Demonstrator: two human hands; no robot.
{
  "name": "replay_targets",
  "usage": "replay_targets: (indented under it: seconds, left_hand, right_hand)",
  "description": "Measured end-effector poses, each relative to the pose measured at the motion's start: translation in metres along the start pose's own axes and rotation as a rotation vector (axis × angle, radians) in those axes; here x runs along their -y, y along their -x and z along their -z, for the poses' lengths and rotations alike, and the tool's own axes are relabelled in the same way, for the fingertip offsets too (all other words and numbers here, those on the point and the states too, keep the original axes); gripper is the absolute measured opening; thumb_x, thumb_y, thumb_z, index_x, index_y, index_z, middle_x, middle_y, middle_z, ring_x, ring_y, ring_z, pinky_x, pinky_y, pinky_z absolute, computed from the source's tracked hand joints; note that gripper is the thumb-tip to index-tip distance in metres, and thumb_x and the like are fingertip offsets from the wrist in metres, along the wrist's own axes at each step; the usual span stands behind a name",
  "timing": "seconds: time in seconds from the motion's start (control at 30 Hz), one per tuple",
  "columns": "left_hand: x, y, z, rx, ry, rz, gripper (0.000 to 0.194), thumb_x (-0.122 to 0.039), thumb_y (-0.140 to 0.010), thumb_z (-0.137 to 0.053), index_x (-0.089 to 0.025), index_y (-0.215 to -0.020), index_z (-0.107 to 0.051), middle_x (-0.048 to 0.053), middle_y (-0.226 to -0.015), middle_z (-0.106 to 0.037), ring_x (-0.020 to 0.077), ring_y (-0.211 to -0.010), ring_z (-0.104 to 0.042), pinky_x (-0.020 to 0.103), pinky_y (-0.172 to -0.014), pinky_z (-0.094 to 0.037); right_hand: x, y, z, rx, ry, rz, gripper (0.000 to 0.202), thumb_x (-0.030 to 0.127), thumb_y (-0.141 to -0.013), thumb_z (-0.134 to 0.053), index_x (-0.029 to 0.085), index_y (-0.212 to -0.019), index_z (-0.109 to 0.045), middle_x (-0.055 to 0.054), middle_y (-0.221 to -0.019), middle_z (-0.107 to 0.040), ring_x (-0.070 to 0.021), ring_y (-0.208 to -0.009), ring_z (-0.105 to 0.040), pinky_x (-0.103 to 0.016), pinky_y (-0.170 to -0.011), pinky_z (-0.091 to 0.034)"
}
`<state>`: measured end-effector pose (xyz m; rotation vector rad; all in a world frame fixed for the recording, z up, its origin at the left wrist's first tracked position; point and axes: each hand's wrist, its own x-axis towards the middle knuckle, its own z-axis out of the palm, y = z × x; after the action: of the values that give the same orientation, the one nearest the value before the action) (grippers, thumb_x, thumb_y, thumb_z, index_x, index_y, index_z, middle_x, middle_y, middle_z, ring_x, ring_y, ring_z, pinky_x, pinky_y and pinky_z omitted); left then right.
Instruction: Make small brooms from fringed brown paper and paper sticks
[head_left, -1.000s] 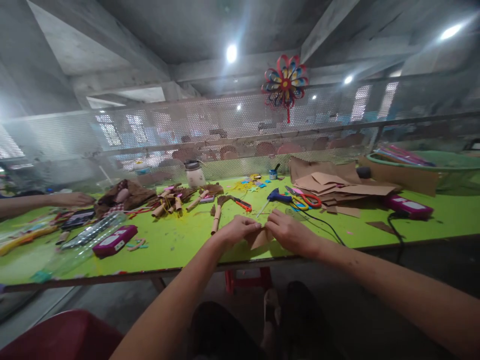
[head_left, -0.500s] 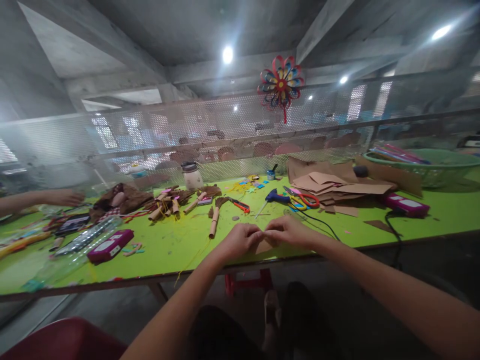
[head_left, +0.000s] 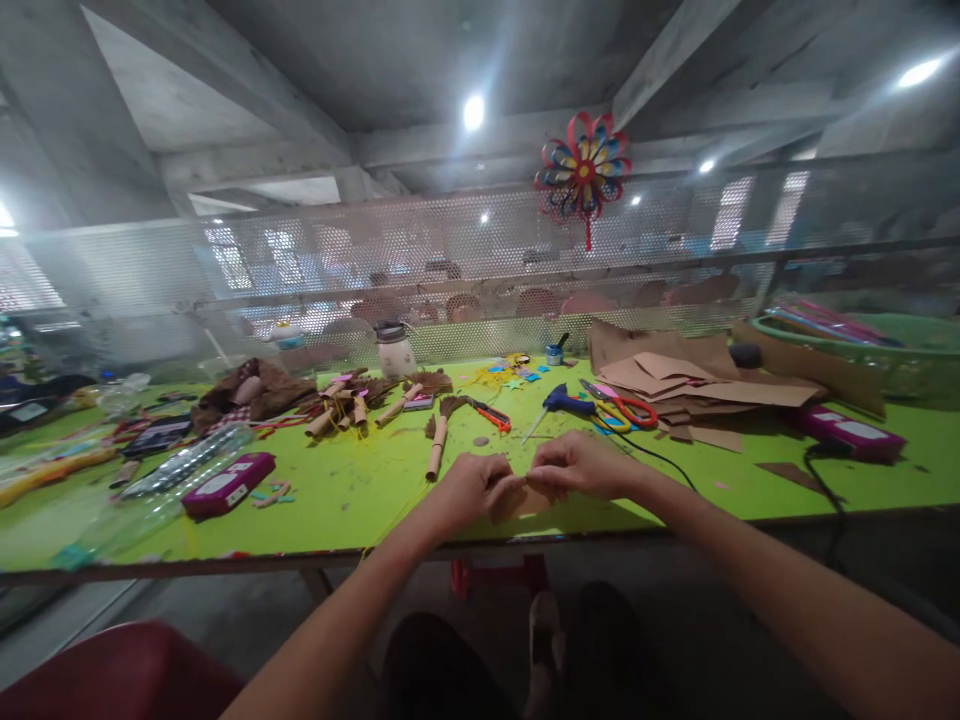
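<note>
Near the front edge of the green table (head_left: 300, 530), my left hand (head_left: 480, 485) and my right hand (head_left: 574, 468) pinch a small piece of brown paper (head_left: 534, 500) between them. The fingers of both are closed, fingertips almost touching. Just beyond them lie a blue glue gun (head_left: 568, 402) and scissors with red handles (head_left: 637, 411). A rolled paper tube with a frayed brown top (head_left: 437, 447) rests beyond my left hand.
Brown paper sheets (head_left: 697, 385) pile up at the right, near a purple box (head_left: 855, 432) and a green basket (head_left: 840, 345). At the left are another purple box (head_left: 229, 485), a plastic bottle (head_left: 187, 465) and paper rolls (head_left: 324, 422). A jar (head_left: 394, 352) stands behind.
The view has shifted slightly, so the table items appear farther right. The other person's arm at the left has gone out of view. My hands still hold the paper, fingertips slightly farther apart.
</note>
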<state>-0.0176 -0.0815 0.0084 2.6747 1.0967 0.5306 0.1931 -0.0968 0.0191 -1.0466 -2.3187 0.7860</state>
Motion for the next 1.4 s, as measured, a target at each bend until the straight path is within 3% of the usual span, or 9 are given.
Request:
replay_targets:
  seconds: [0.17,0.4,0.63,0.77,0.9,0.97,1.03,1.2,1.4]
  left_hand:
    - [0.003,0.002,0.018,0.024,-0.006,-0.011,0.037,-0.038,-0.088,-0.041,-0.014,-0.066,-0.058,0.000,-0.057,-0.057,0.0097,-0.055,-0.048,0.023,-0.065,-0.038]
    - [0.023,-0.005,0.035,0.193,0.106,-0.032,0.043,-0.039,-0.091,-0.035,-0.015,-0.058,-0.051,-0.005,-0.047,-0.054,0.0059,-0.049,-0.050,0.031,-0.093,-0.035]
    - [0.038,-0.018,0.042,0.206,0.178,-0.004,0.040,-0.043,-0.088,-0.040,-0.015,-0.064,-0.055,-0.004,-0.050,-0.051,0.0067,-0.050,-0.046,0.024,-0.072,-0.042]
    - [0.076,-0.032,0.063,0.183,0.213,0.083,0.040,-0.049,-0.084,-0.044,-0.014,-0.075,-0.062,0.001,-0.063,-0.060,0.0107,-0.058,-0.052,0.021,-0.058,-0.041]
    - [0.148,-0.047,0.088,-0.166,-0.190,0.435,0.039,-0.043,-0.086,-0.040,-0.013,-0.089,-0.065,0.010,-0.082,-0.066,0.0175,-0.071,-0.059,0.027,-0.066,-0.043]
    - [0.180,-0.051,0.089,-0.134,-0.489,0.612,0.033,-0.032,-0.085,-0.042,-0.010,-0.084,-0.066,0.015,-0.081,-0.066,0.0219,-0.075,-0.061,0.029,-0.067,-0.044]
    - [0.203,-0.052,0.083,-0.034,-0.602,0.720,0.024,-0.021,-0.079,-0.047,-0.007,-0.084,-0.066,0.018,-0.081,-0.066,0.0243,-0.076,-0.062,0.030,-0.067,-0.045]
    - [0.220,-0.052,0.064,-0.020,-0.640,0.770,0.025,-0.012,-0.077,-0.045,-0.007,-0.088,-0.067,0.021,-0.084,-0.067,0.0252,-0.077,-0.064,0.032,-0.069,-0.047]
    - [0.214,-0.052,0.069,-0.052,-0.686,0.757,0.026,-0.014,-0.079,-0.045,-0.006,-0.089,-0.067,0.020,-0.082,-0.066,0.0254,-0.079,-0.064,0.030,-0.070,-0.047]
  right_hand:
    - [0.006,-0.018,0.004,0.078,0.130,0.109,0.023,0.028,-0.084,-0.050,0.013,-0.090,-0.067,-0.003,-0.066,-0.067,-0.0102,-0.057,-0.057,-0.018,-0.054,-0.038]
    - [0.013,-0.032,-0.001,0.087,0.364,0.183,0.023,0.019,-0.084,-0.046,0.016,-0.073,-0.066,-0.002,-0.064,-0.065,-0.0096,-0.054,-0.051,-0.020,-0.053,-0.029]
    - [0.002,-0.053,-0.003,0.060,0.278,0.172,0.025,0.016,-0.084,-0.044,0.014,-0.069,-0.064,-0.001,-0.061,-0.061,-0.0080,-0.053,-0.048,-0.019,-0.053,-0.029]
    - [-0.010,-0.061,-0.005,-0.030,0.189,0.142,0.022,0.020,-0.083,-0.048,0.012,-0.069,-0.063,0.000,-0.056,-0.057,-0.0080,-0.051,-0.047,-0.019,-0.051,-0.030]
    - [-0.018,-0.061,-0.003,-0.091,-0.009,-0.011,0.024,0.026,-0.084,-0.048,0.012,-0.069,-0.061,0.000,-0.057,-0.056,-0.0083,-0.052,-0.049,-0.018,-0.051,-0.033]
    - [-0.018,-0.060,-0.003,-0.100,-0.084,-0.073,0.024,0.027,-0.084,-0.047,0.013,-0.070,-0.061,0.001,-0.056,-0.055,-0.0084,-0.052,-0.048,-0.018,-0.051,-0.034]
    - [-0.017,-0.058,-0.003,-0.119,-0.113,-0.099,0.024,0.027,-0.083,-0.048,0.013,-0.070,-0.061,0.001,-0.057,-0.055,-0.0087,-0.053,-0.048,-0.019,-0.052,-0.035]
    - [-0.012,-0.054,-0.006,-0.151,-0.079,-0.084,0.022,0.025,-0.082,-0.049,0.013,-0.070,-0.062,0.000,-0.062,-0.057,-0.0098,-0.059,-0.050,-0.020,-0.055,-0.036]
    - [-0.010,-0.051,-0.005,-0.170,-0.028,-0.063,0.024,0.025,-0.084,-0.047,0.013,-0.075,-0.065,-0.002,-0.065,-0.062,-0.0108,-0.059,-0.053,-0.021,-0.056,-0.037]
